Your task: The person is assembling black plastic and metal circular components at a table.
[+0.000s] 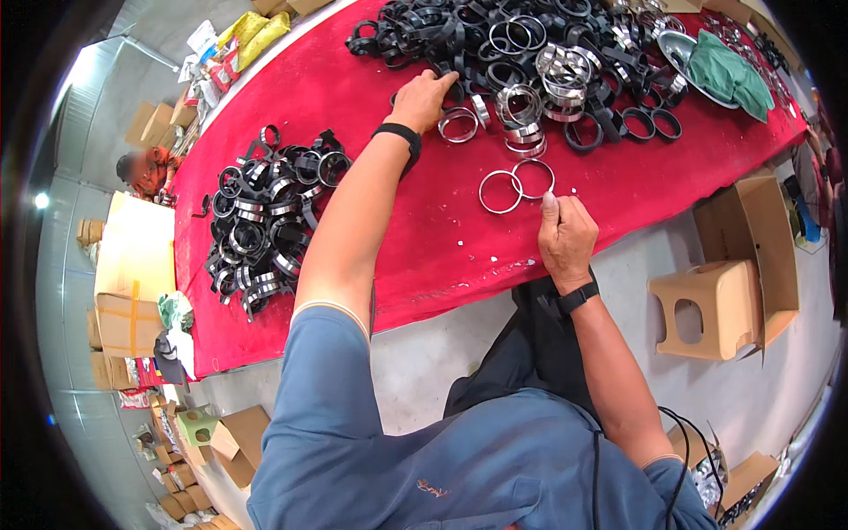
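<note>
In the head-camera view, a worker in a blue shirt [442, 473] sat or stood at a red-covered table [415, 256], arms spread between two heaps. The right hand [568, 237] was mostly curled, its thumb and fingertips at the near rim of the right silver ring [533, 160], which it appeared to pinch. The left silver ring [480, 192] overlapped that one, lying slightly nearer the body; the round pair, without a long axis, sat ahead and to the left of the right hand, clearly the closer of the two. Farther forward, the left hand [422, 99] was partly open, fingers extended to black bands at the edge of the far pile [389, 40]; whether they gripped one could not be told.
</note>
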A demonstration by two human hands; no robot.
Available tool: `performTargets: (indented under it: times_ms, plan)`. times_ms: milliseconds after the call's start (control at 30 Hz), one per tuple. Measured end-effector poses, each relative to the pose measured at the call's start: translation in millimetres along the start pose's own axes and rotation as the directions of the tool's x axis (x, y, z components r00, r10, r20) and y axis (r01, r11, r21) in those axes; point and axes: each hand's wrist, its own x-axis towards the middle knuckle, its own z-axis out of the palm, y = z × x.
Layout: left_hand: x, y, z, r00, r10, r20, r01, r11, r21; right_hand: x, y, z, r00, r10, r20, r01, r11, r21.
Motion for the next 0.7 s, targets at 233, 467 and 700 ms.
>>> performTargets:
  times_ms: [233,467,700]
  plan:
    - [-17,7,-22,0.982,-0.086,-0.168,0.081,0.996,-0.035,-1,0,-5,1.000,-0.023,0.016,0.023,1.000,-0.018]
    - [-111,24,-93,0.957,-0.286,0.043,0.146,0.351,-0.925,6,-19,-16,0.982,-0.119,0.147,0.121,0.993,-0.004]
    - [-230,104,-123,0.991,-0.054,0.123,0.092,-0.399,-0.912,56,-35,1,0.678,-0.275,0.682,0.521,0.834,-0.181]
